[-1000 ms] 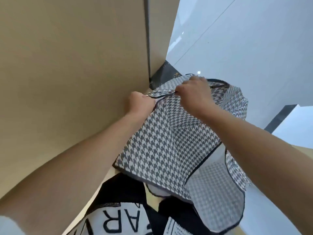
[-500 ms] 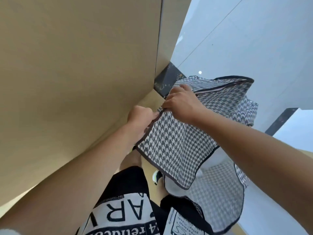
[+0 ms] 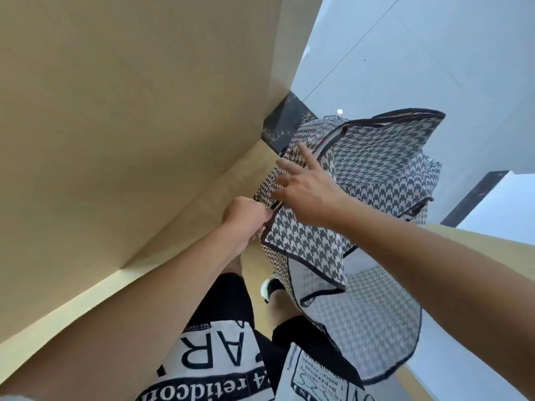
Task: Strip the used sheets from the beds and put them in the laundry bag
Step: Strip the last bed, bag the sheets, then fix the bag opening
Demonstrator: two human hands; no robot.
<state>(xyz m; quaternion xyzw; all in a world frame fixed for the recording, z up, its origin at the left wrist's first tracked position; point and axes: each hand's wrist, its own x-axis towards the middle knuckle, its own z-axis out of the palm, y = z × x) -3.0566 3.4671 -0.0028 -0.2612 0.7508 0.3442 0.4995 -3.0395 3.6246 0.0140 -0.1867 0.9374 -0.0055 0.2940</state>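
Note:
A houndstooth-patterned fabric laundry bag [image 3: 373, 169] with dark trim hangs in front of me, its flaps drooping toward my legs. My left hand [image 3: 246, 218] grips the bag's trimmed edge at its near left corner, fingers curled round the fabric. My right hand [image 3: 307, 189] hovers over the bag's upper edge with its fingers spread and straight, the fingertips touching the fabric. No bed sheet shows in this view.
A tan wooden panel [image 3: 130, 125] fills the left side and meets a tan floor strip. A white tiled wall [image 3: 434, 53] with dark baseboard [image 3: 285, 124] lies beyond the bag. My black shorts and one shoe [image 3: 270, 287] show below.
My right hand let go of the bag's edge and spread its fingers. The bag dropped lower and its top flap opened out. My left hand kept its grip.

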